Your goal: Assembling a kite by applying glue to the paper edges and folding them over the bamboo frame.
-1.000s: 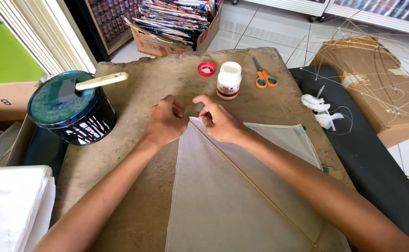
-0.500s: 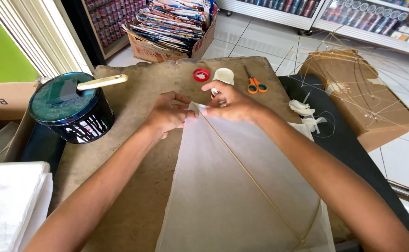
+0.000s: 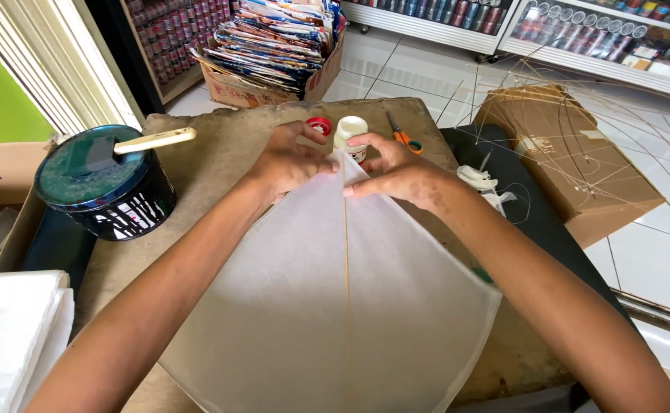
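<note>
- Your left hand (image 3: 285,162) pinches the top corner of the white paper sheet (image 3: 312,306), fingers curled tight on the edge — a hold that seems meant to keep the paper taut at its tip.
- Your right hand (image 3: 396,170) meets it from the other side, thumb and fingers closed on the same corner, right where the thin stick (image 3: 346,252) ends; both hands press the paper about that tip.
- That stick runs from between your hands straight back toward you along the middle of the sheet, which spreads wide below your wrists and lies flat.
- Just beyond your fingertips stand a small white bottle (image 3: 350,131) and its red cap (image 3: 319,125), open and near, likely kept within easy reach.
- Orange-handled scissors (image 3: 403,138) lie just past your right hand; scraps of white string (image 3: 481,182) lie off to its right.
- Well to the left of your left hand sits a dark round tin (image 3: 104,183) with a pale paddle (image 3: 155,141) resting across its lid.
- Everything rests on a worn brown table (image 3: 220,145) — stained, rough at the edges.
- Beyond it: pale floor tiles, a cardboard box of colourful papers (image 3: 274,53), shelves, and a bundle of thin stick frames (image 3: 572,145) over a brown box to your right.
</note>
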